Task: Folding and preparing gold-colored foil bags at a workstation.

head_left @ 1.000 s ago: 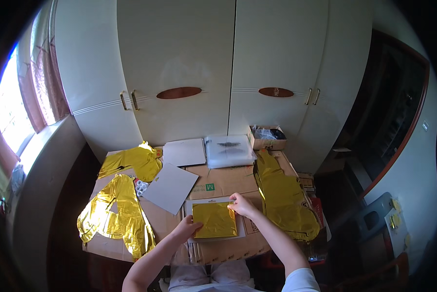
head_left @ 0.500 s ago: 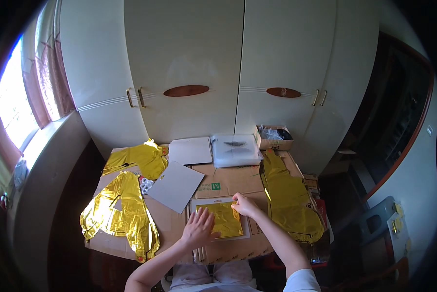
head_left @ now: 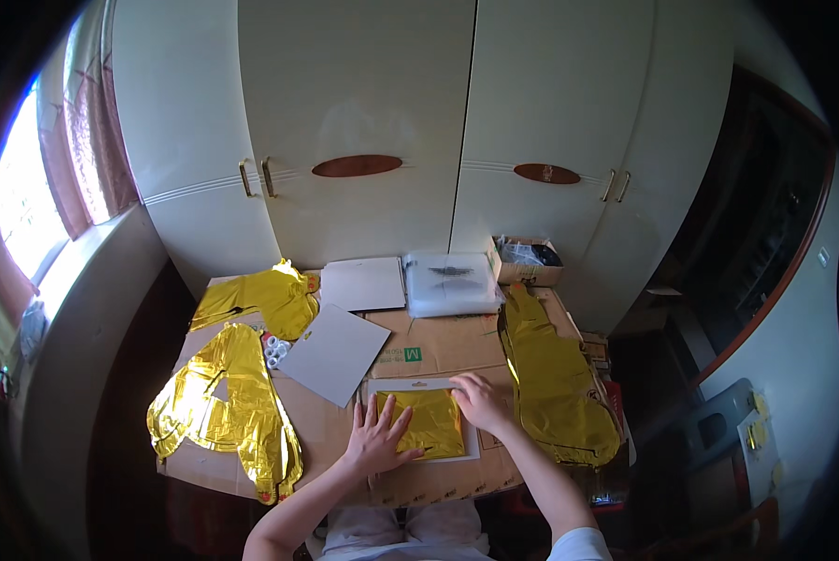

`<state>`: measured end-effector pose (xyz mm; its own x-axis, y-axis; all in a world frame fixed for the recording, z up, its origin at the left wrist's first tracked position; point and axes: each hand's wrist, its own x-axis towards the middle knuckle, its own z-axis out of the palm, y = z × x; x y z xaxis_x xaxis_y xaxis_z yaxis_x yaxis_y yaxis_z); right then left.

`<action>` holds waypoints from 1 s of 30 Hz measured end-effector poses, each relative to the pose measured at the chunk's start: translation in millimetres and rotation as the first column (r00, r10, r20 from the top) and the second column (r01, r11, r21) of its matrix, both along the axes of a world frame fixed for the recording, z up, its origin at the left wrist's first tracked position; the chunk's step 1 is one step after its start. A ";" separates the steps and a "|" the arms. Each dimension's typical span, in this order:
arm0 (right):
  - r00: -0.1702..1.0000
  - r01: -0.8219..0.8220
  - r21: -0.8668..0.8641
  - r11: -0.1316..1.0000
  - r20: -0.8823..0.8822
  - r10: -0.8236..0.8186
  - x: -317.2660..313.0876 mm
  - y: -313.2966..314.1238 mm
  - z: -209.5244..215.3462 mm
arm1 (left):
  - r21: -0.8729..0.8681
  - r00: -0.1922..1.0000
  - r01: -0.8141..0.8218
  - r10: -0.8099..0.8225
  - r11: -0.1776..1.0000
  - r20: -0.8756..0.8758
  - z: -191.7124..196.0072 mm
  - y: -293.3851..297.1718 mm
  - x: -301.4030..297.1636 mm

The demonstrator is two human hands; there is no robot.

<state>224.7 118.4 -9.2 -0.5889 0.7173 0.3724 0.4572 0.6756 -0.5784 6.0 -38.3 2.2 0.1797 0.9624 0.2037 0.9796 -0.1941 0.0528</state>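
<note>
A folded sheet of shiny gold foil [head_left: 433, 425] lies on a white card [head_left: 419, 385] with a hang slot at its top edge, directly in front of me. My left hand [head_left: 377, 439] rests flat on the foil's left part, fingers spread. At the upper right corner of the foil, my right hand [head_left: 480, 404] touches it with its fingers slightly bent, thumb and fingers apart. Both card and foil sit on the cardboard-covered table [head_left: 438, 337].
Gold foil balloons lie flat at the left [head_left: 228, 402], back left [head_left: 260, 299] and right [head_left: 559, 383]. Grey-white cards [head_left: 337, 353], white ribbon rolls [head_left: 275, 349], a stack of clear plastic bags [head_left: 452, 288] and a small filled box [head_left: 529, 273] surround the work. A wardrobe [head_left: 354, 93] stands behind.
My left hand has come down flat onto the foil with its fingers spread wider. The right hand has eased from a pinch at the foil's corner and shifted slightly right.
</note>
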 end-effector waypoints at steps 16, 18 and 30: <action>0.855 -0.178 0.206 0.962 0.516 0.048 17.3 -42.0 7.0 | -0.031 1.000 0.002 -0.001 1.000 0.014 -0.5 2.0 4.8; 0.869 -0.183 0.256 0.949 0.494 0.035 6.8 -48.0 9.9 | -0.017 1.000 0.006 -0.006 1.000 0.023 -0.9 2.6 4.2; 0.827 -0.197 0.265 0.944 0.561 0.015 -20.7 -55.4 -0.8 | -0.059 0.962 -0.088 0.100 0.994 0.253 6.4 4.1 -25.6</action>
